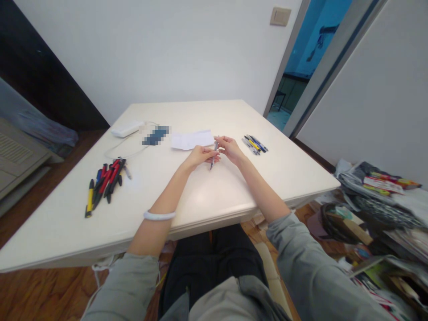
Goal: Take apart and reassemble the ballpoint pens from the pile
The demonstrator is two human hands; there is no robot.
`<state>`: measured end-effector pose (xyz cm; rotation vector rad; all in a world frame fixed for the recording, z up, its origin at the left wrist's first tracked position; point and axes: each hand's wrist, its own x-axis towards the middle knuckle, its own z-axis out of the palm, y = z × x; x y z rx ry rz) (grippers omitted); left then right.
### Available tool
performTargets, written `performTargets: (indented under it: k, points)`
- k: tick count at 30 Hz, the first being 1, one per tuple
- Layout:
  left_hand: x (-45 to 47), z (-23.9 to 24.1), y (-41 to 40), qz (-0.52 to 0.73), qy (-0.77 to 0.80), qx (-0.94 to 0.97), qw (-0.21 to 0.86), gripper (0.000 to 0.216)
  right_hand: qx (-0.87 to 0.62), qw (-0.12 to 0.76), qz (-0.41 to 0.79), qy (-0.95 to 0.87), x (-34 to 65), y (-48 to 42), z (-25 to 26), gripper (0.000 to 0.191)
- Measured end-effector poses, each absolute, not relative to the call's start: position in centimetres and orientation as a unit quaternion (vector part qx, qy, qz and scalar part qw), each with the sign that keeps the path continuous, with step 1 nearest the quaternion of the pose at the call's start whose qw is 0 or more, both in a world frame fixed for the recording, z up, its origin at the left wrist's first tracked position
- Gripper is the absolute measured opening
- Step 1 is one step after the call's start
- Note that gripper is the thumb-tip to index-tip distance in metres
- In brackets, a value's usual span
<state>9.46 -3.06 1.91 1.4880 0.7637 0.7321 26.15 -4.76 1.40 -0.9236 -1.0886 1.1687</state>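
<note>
A slim grey pen [212,162] is held tilted above the table, its lower tip toward me. My left hand [200,157] has its fingers closed around the pen's middle. At the upper end, the fingertips of my right hand [229,148] pinch the same pen. White paper with fold lines [191,140] lies just behind my hands. To the right rests a small group of pens [255,144], grey, yellow and dark blue. A larger pile of pens [109,180], mostly red and black with a yellow one, lies on the left.
The white table [187,203] stands against a wall. At its back left are a white power strip [127,129] with cables and a blurred-out dark phone-like object [156,135]. A bin [331,223] and heaped clutter are on the floor at right.
</note>
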Motion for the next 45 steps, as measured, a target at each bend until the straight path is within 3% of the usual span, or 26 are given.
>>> performTargets:
  k: [17, 34, 45]
  points:
    - [9.7, 1.7, -3.0, 0.344, 0.369, 0.627, 0.594, 0.045, -0.426, 0.603, 0.486, -0.466, 26.2, -4.6, 1.4, 0.034]
    - [9.3, 2.4, -3.2, 0.287, 0.327, 0.648, 0.625, 0.043, -0.403, 0.581, 0.509, -0.491, 25.7, -5.2, 1.9, 0.036]
    - [9.9, 1.6, -3.0, 0.33, 0.377, 0.629, 0.595, 0.04, -0.423, 0.609, 0.476, -0.472, 26.0, -4.3, 1.0, 0.034]
